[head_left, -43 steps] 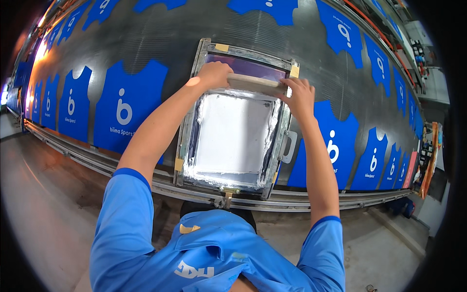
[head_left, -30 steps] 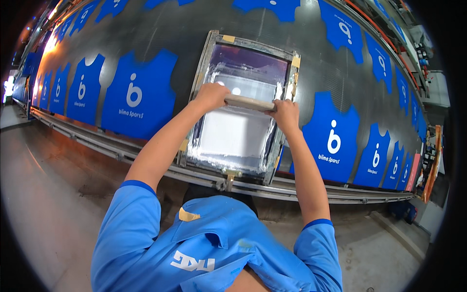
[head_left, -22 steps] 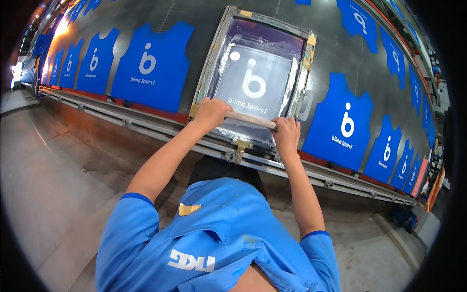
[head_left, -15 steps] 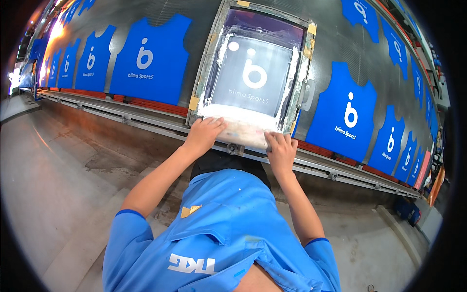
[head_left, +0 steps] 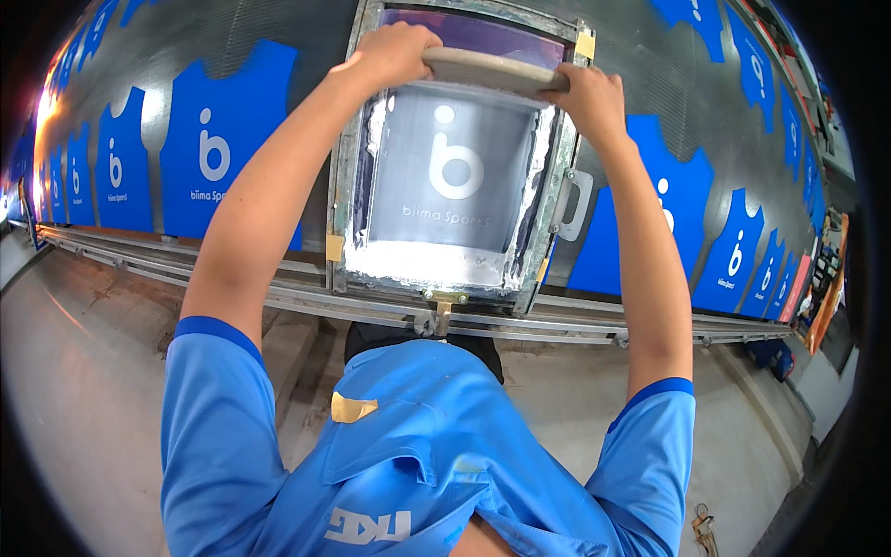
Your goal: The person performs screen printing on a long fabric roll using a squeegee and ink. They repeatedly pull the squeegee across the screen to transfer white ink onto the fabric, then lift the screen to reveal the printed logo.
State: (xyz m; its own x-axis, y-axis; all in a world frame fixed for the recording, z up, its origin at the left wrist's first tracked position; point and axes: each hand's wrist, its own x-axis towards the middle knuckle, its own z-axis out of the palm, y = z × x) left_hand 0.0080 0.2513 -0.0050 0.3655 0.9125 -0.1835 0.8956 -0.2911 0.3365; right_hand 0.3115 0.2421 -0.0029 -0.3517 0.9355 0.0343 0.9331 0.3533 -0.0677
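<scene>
The beige wooden squeegee (head_left: 495,71) moved to twelve o'clock, left hand (head_left: 397,53) and right hand (head_left: 593,97) clamping it, nine-o'clock blue vest-shaped fabric (head_left: 223,121) printed, six-o'clock white ink (head_left: 432,264) remaining.

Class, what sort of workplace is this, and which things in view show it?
Probably a screen-printing workshop: a framed screen lies on a long dark table, a squeegee-like bar is held across it, and blue vest-shaped pieces with white prints lie in rows.

Long beige-grey squeegee bar (head_left: 492,71), gripped at both ends, lying crosswise toward the far end of a rectangular metal-framed printing screen (head_left: 344,186); the screen lies flat, its translucent grey mesh (head_left: 401,158) edged with smeared white ink (head_left: 408,257).
</scene>
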